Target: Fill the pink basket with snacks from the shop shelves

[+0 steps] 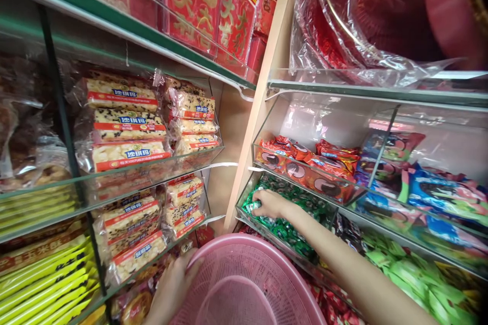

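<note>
My left hand (173, 284) is closed on the rim of a round pink plastic basket (244, 245) with mesh sides. Nothing shows inside the basket from here. My right hand (270, 204) reaches into a glass-fronted bin of green-wrapped candies (305, 231). Its fingers are bent together at the bin's left end, around green wrappers. How many candies they hold cannot be made out.
Above the green candies lies a bin of red snack packets (308, 162); blue packets (446, 198) sit to its right. Light green candies (419, 274) fill a lower bin. Wrapped sachima bars (129, 127) stack at left. A wooden upright (247, 147) divides the shelves.
</note>
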`<state>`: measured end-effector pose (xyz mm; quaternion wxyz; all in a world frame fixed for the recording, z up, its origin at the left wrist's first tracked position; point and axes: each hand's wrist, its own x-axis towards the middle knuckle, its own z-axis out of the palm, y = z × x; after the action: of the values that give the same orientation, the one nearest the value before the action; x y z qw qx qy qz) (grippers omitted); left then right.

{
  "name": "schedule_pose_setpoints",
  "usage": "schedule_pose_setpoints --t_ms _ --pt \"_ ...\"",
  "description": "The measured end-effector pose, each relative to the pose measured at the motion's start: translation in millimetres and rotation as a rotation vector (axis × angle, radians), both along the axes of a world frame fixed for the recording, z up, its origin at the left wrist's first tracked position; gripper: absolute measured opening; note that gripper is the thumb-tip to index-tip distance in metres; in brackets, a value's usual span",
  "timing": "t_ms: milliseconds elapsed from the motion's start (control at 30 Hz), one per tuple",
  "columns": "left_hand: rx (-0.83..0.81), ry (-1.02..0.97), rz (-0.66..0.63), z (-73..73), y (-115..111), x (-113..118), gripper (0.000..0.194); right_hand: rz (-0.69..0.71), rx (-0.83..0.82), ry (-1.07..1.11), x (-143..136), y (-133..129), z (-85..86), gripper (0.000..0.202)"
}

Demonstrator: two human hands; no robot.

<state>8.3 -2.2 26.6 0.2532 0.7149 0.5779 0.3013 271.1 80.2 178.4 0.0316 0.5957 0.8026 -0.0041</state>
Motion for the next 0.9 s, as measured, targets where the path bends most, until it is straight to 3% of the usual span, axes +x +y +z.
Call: schedule_pose_setpoints --t_ms 433,900 --pt "-0.049 0.010 -0.004 2.5 -0.5 0.5 0.030 0.105 0.054 -0.081 -7.2 -13.5 -2.9 0.018" --pt "-0.026 -0.003 -0.022 1.0 0.9 1.7 0.031 0.008 0.208 0.157 15.3 -6.2 5.0 0.015"
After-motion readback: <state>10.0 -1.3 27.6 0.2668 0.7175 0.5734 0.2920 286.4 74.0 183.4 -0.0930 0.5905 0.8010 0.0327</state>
